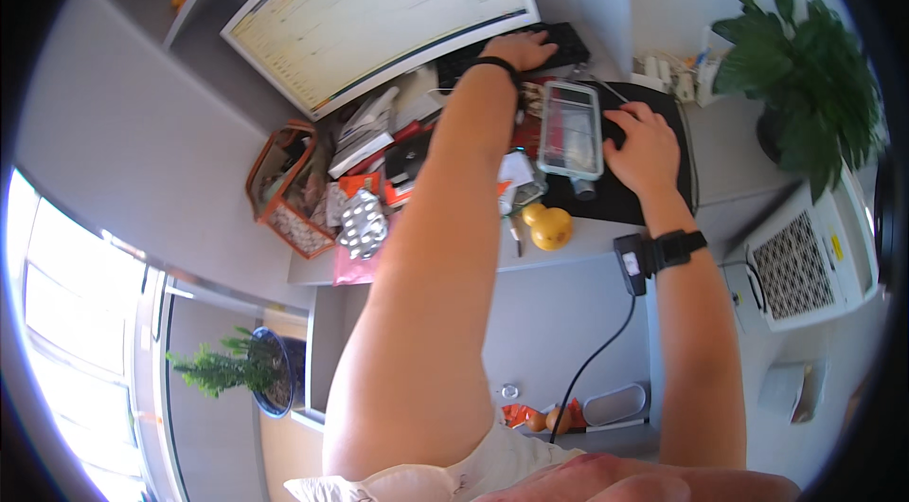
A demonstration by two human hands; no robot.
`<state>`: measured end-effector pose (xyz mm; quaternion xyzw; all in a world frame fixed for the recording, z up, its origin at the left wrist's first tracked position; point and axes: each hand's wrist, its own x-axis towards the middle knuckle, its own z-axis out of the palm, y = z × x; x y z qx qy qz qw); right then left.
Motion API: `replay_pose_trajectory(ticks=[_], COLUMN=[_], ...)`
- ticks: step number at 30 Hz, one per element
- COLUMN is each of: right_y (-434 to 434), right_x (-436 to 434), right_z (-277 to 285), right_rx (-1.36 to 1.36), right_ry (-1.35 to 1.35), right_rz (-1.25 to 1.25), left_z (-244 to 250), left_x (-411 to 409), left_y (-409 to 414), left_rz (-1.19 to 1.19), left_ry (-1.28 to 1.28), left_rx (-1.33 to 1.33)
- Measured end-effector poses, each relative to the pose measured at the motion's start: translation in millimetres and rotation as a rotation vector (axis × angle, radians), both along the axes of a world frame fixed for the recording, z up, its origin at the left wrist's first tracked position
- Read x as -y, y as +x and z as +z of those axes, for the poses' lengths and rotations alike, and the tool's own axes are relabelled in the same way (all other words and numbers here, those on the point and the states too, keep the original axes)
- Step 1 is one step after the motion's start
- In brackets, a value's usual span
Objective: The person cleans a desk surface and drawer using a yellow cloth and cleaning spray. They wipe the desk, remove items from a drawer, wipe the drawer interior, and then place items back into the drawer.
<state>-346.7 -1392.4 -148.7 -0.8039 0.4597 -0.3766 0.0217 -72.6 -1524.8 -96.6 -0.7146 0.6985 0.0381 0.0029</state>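
My left hand lies over the black keyboard below the monitor, fingers spread and holding nothing; a dark band circles that wrist. On the black desk mat, my right hand curves around a dark, mostly hidden computer mouse. A black strap with a small cabled device is on the right wrist. Between the hands lies a clear case with a pale rim. Two yellow gourd-shaped pieces, seemingly one small gourd, sit near the desk's front edge. My left forearm hides part of the desk.
Left of my forearm are a brown-trimmed pouch, a silver blister pack and stacked papers and boxes. A leafy potted plant and a white appliance with a grille stand at right. A cable hangs from the wrist device past the desk edge.
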Motion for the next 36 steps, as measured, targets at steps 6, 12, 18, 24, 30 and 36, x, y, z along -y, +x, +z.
replay_pose_trajectory(ticks=[6, 12, 18, 24, 30, 36], right_y=[-6.8, -0.8, -1.1, -1.5, 0.6, -4.4], right_x=[0.3, -0.7, 1.4, -1.4, -2.1, 1.1], right_z=[2.5, 3.5, -2.7, 0.7, 0.5, 0.7], right_rx=[0.001, 0.017, 0.011, 0.007, 0.008, -0.004], right_ry=[0.012, 0.002, 0.002, 0.023, 0.03, 0.021], right_rz=[-0.016, 0.015, -0.004, -0.017, -0.019, -0.033], left_z=[11.5, -0.3, -1.3, 3.1, 0.9, 2.8], left_x=[-5.8, -4.8, -5.3, -0.1, 1.1, -1.7], left_y=[-26.1, -8.0, -9.0, -16.3, -23.1, -36.9], left_rz=[0.046, -0.191, -0.254, -0.254, -0.117, -0.061], left_ry=[-0.004, -0.119, -0.132, -0.138, -0.148, -0.025], left_rx=[0.037, 0.17, 0.14, 0.129, 0.034, 0.139])
